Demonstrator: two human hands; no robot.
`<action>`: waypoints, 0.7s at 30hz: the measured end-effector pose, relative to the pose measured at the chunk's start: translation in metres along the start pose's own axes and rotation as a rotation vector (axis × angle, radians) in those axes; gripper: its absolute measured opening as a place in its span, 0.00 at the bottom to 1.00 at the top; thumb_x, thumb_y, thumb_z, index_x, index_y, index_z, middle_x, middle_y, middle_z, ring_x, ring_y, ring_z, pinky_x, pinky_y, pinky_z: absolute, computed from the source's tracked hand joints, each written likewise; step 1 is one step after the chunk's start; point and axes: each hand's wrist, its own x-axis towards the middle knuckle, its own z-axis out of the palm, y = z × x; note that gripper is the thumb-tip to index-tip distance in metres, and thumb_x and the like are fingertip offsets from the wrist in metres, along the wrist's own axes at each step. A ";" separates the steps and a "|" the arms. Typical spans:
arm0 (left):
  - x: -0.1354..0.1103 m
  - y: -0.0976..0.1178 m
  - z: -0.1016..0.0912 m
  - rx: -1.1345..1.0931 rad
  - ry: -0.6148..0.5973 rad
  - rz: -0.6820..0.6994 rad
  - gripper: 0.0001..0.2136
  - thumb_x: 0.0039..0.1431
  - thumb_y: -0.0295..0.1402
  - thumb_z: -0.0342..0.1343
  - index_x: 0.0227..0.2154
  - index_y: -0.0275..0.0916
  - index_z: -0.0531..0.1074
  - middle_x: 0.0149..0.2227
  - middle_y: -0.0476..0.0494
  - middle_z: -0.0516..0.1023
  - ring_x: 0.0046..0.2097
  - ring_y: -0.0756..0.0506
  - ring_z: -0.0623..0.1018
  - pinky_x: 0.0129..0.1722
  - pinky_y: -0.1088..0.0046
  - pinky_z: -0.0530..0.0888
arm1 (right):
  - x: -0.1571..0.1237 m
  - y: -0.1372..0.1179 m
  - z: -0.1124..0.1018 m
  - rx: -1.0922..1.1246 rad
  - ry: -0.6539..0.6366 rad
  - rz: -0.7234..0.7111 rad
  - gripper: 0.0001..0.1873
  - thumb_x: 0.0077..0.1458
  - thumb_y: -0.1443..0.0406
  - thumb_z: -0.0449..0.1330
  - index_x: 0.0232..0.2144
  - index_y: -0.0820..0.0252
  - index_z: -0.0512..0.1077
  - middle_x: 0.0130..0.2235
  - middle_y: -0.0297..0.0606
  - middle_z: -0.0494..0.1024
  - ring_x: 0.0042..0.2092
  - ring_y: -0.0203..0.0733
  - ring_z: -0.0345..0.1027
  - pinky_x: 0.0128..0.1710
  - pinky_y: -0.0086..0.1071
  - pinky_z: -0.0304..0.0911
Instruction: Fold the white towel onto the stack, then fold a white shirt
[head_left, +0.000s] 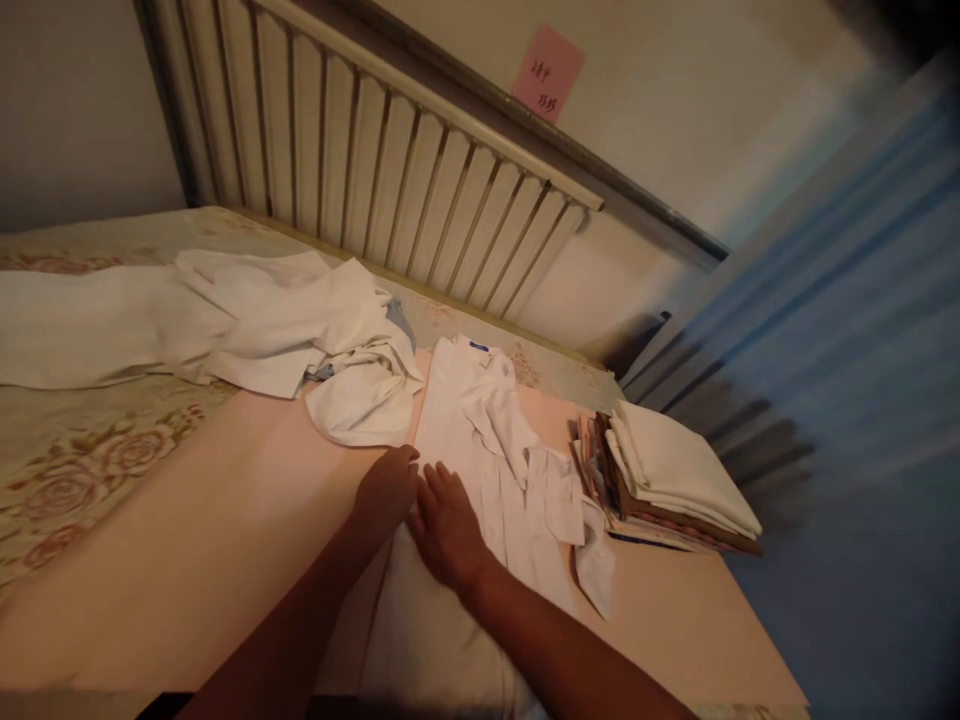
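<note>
A white shirt (pixel 480 440) lies spread lengthwise on a pale pink board (pixel 225 520), collar at the far end. My left hand (pixel 386 490) rests at the shirt's left edge with fingers curled down over the fabric. My right hand (pixel 444 525) lies flat on the shirt beside it, fingers stretched out and together. Both hands touch the cloth near its middle left side.
A heap of crumpled white garments (pixel 285 330) lies on the flowered bed cover (pixel 82 460) to the left. A stack of folded white cloths (pixel 675 465) sits on the board's right end. Behind stand a slatted headboard (pixel 390 160) and a wall with a pink note (pixel 547 72).
</note>
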 end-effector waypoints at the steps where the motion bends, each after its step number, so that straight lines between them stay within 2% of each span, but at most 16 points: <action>1: 0.000 0.000 0.001 0.006 0.001 0.006 0.15 0.61 0.28 0.42 0.44 0.34 0.71 0.45 0.39 0.77 0.48 0.45 0.74 0.50 0.70 0.66 | -0.009 -0.004 -0.002 0.007 0.004 -0.005 0.28 0.61 0.61 0.53 0.62 0.62 0.56 0.64 0.49 0.57 0.67 0.53 0.44 0.64 0.54 0.45; 4: 0.001 0.001 0.003 0.014 0.004 0.019 0.15 0.60 0.27 0.43 0.46 0.34 0.70 0.48 0.38 0.76 0.50 0.44 0.73 0.52 0.69 0.66 | -0.038 -0.010 -0.009 0.039 0.027 -0.027 0.28 0.59 0.63 0.55 0.61 0.61 0.59 0.63 0.47 0.60 0.66 0.52 0.47 0.63 0.53 0.48; 7: 0.002 0.001 0.004 0.038 -0.001 0.026 0.15 0.60 0.28 0.43 0.45 0.34 0.70 0.47 0.38 0.77 0.50 0.44 0.74 0.50 0.70 0.66 | -0.060 0.008 -0.023 0.048 0.109 0.004 0.24 0.58 0.64 0.55 0.57 0.61 0.65 0.60 0.46 0.66 0.62 0.50 0.55 0.61 0.49 0.53; 9: 0.003 0.000 0.004 0.052 -0.013 0.029 0.14 0.60 0.28 0.43 0.44 0.35 0.71 0.46 0.40 0.77 0.49 0.44 0.74 0.49 0.70 0.67 | -0.069 0.035 -0.037 0.025 0.193 0.114 0.21 0.58 0.65 0.52 0.53 0.63 0.68 0.55 0.48 0.71 0.57 0.49 0.63 0.58 0.46 0.59; 11: 0.004 0.000 0.004 0.054 -0.025 0.034 0.13 0.59 0.28 0.43 0.43 0.36 0.71 0.45 0.41 0.77 0.49 0.44 0.74 0.47 0.71 0.67 | -0.076 0.068 -0.053 0.003 0.261 0.290 0.19 0.58 0.65 0.49 0.50 0.65 0.70 0.49 0.48 0.75 0.51 0.47 0.68 0.54 0.43 0.62; 13: 0.005 0.000 0.004 0.056 -0.031 0.036 0.13 0.59 0.29 0.43 0.42 0.36 0.71 0.44 0.41 0.77 0.48 0.43 0.74 0.47 0.71 0.67 | -0.082 0.101 -0.069 -0.055 0.335 0.449 0.20 0.57 0.65 0.48 0.48 0.66 0.71 0.47 0.48 0.75 0.49 0.48 0.68 0.53 0.43 0.62; 15: 0.005 -0.001 0.005 0.058 -0.031 0.034 0.12 0.59 0.29 0.43 0.41 0.36 0.71 0.44 0.41 0.77 0.48 0.43 0.74 0.46 0.70 0.66 | -0.088 0.129 -0.082 -0.121 0.361 0.528 0.21 0.55 0.64 0.49 0.48 0.68 0.70 0.48 0.50 0.74 0.51 0.50 0.66 0.54 0.44 0.59; 18: 0.006 -0.003 0.007 0.057 -0.026 0.042 0.12 0.60 0.29 0.44 0.41 0.37 0.70 0.43 0.41 0.77 0.47 0.44 0.74 0.46 0.71 0.66 | -0.096 0.153 -0.089 -0.129 0.355 0.662 0.21 0.54 0.62 0.50 0.46 0.66 0.70 0.43 0.48 0.76 0.47 0.49 0.68 0.50 0.41 0.61; 21: 0.007 -0.004 0.008 0.059 -0.026 0.041 0.11 0.60 0.29 0.44 0.40 0.38 0.70 0.43 0.42 0.77 0.46 0.44 0.74 0.45 0.70 0.66 | -0.098 0.159 -0.086 -0.046 0.330 0.777 0.22 0.51 0.60 0.52 0.45 0.66 0.72 0.38 0.47 0.77 0.41 0.49 0.71 0.44 0.39 0.63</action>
